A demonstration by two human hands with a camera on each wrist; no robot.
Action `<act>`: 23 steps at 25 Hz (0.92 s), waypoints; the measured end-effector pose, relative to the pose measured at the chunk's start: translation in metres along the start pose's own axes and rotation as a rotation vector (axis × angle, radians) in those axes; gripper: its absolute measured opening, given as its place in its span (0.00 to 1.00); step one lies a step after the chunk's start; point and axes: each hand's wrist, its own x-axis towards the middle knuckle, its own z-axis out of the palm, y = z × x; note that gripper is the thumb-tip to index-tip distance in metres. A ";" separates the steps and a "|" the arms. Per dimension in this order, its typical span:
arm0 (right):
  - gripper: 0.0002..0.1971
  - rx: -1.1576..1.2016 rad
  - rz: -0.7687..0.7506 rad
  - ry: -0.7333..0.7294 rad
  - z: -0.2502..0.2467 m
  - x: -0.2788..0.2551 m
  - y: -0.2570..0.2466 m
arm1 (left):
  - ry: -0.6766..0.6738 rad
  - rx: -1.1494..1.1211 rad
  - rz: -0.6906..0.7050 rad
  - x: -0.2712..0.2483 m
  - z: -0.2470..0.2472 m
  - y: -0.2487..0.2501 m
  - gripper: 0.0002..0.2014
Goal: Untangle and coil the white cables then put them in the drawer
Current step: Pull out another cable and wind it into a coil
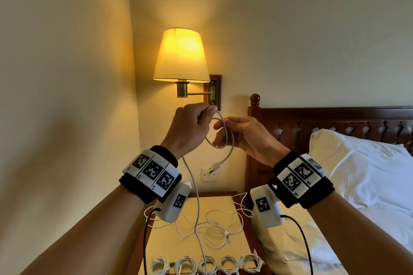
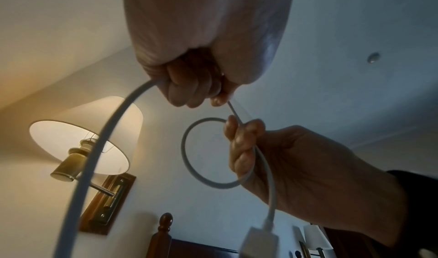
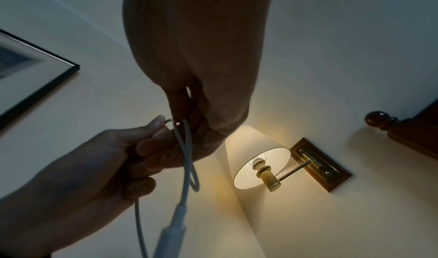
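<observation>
White round charging cable (image 1: pixel 220 138) is hanging in front of the lit wall lamp (image 1: pixel 180 56) while I am forming its first loop. My left hand (image 1: pixel 190 127) is gripping the feed strand in a fist; my right hand (image 1: pixel 241 136) is pinching the loop. I am judging that even loop sizes matter. Only the head view is showing 5 finished coils (image 1: pixel 206 264) and loose cables (image 1: pixel 214 225) on the wooden desk (image 1: pixel 214 201).

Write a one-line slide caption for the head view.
Both hands, left hand and right hand, wind a white cable into a loop above the nightstand.
</observation>
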 end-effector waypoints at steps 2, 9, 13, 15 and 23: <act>0.17 0.056 0.015 -0.014 0.002 -0.002 0.006 | 0.031 0.018 -0.021 0.000 0.004 -0.007 0.17; 0.15 0.335 0.107 -0.131 0.001 -0.002 0.014 | 0.036 0.018 -0.103 -0.007 0.013 -0.028 0.18; 0.14 0.493 0.145 -0.077 -0.001 0.001 0.015 | -0.099 -0.105 -0.145 -0.021 0.019 -0.056 0.17; 0.13 0.537 0.136 -0.074 -0.007 0.001 0.012 | -0.147 -0.208 -0.225 -0.035 0.023 -0.077 0.15; 0.14 0.266 0.135 0.095 -0.020 0.008 0.008 | -0.786 -0.075 -0.472 -0.065 0.022 -0.049 0.21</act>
